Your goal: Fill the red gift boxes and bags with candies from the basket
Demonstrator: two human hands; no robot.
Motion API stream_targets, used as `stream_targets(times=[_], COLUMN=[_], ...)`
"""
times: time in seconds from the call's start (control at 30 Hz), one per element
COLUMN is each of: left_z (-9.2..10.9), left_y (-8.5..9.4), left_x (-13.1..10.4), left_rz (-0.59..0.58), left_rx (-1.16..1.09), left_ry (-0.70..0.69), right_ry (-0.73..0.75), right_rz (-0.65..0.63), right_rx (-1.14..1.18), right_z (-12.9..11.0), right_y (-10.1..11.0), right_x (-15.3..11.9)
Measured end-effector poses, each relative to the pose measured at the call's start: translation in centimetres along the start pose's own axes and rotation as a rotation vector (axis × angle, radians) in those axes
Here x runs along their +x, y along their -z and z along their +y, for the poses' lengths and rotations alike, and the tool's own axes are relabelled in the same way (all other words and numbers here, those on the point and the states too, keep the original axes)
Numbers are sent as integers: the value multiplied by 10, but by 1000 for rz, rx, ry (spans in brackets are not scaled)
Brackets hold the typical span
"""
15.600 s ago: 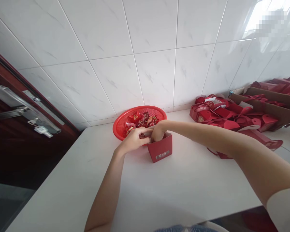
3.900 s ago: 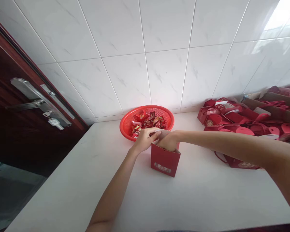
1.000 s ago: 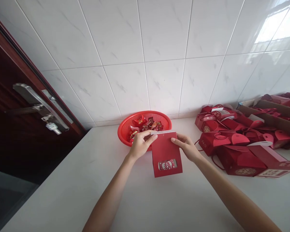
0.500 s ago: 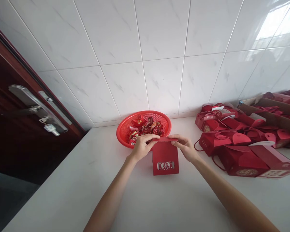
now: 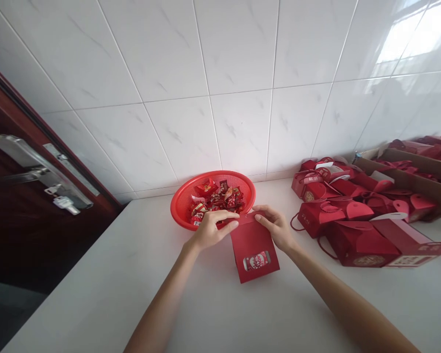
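A red paper box (image 5: 253, 240) with a small window in its front stands on the white counter, tilted a little. Something pink and white shows through the window. My left hand (image 5: 213, 229) pinches the left end of its folded top edge. At the right end of that edge, my right hand (image 5: 275, 226) holds the box between thumb and fingers. Just behind the hands is a red plastic basket (image 5: 180, 198) holding several wrapped candies (image 5: 220, 196).
Several red gift boxes (image 5: 363, 245) are piled on the counter (image 5: 106, 284) at the right. Behind them, a cardboard carton (image 5: 422, 184) holds more red items. A dark red door (image 5: 14, 211) with keys in its lock is at the left, and a tiled wall (image 5: 238, 127) rises behind.
The top of the box now leans back, showing more of its front, and its lower end has come nearer and slightly right. The view has shifted a little.
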State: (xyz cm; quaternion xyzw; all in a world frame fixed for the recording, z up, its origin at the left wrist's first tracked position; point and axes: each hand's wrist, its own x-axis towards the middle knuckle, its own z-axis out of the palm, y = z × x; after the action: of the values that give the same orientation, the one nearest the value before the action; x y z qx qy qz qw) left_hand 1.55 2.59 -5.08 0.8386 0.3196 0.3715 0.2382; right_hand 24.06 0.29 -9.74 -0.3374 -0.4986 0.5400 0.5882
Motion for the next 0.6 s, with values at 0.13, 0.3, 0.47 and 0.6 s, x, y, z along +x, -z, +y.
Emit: stream_targets(times=[0.13,0.3,0.47,0.6], left_z=[2,9,16,15], left_y=[-4,-6,-2,3], left_x=[1,1,0,2], left_rz=[61,65,15,49], left_rx=[-38,-35,-142,-186], left_ry=[45,-17,49,163], right_ry=[28,66,173,422], right_rz=[-78,-236,-144,214], right_rx=[-146,-404,-495,-607], right_z=[-13,-34,-58,-113], right_y=[5,15,15,36], right_x=[1,-3,-22,-44])
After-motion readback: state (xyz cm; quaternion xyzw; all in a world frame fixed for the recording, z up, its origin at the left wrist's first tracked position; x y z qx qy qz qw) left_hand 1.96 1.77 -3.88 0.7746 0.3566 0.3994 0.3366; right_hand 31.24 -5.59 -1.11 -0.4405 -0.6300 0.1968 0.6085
